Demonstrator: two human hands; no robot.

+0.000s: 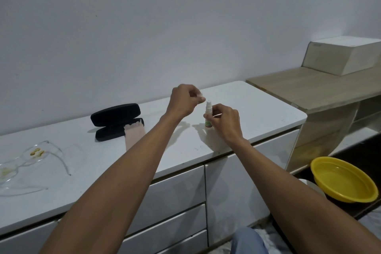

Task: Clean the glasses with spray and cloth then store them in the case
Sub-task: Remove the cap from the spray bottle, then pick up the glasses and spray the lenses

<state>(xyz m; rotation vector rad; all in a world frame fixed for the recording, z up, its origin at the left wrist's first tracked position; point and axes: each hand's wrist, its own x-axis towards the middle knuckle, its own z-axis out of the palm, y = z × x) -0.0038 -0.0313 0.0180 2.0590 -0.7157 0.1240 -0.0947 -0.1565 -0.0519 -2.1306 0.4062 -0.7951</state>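
A small white spray bottle (208,112) stands upright on the white cabinet top (257,109), its nozzle bare. My right hand (225,122) grips the bottle's body. Just up and left of the nozzle, my left hand (184,100) pinches the bottle's small clear cap (201,97). A black glasses case (116,120) lies open to the left, with a pink cloth (134,135) hanging out of its lower half. Clear-framed glasses (26,161) with yellow nose pads lie unfolded at the far left of the top.
White drawers run below the cabinet top's front edge. A wooden desk (309,86) with a white box (342,55) adjoins at the right. A yellow basin (343,179) sits low on the right. A white wall stands behind.
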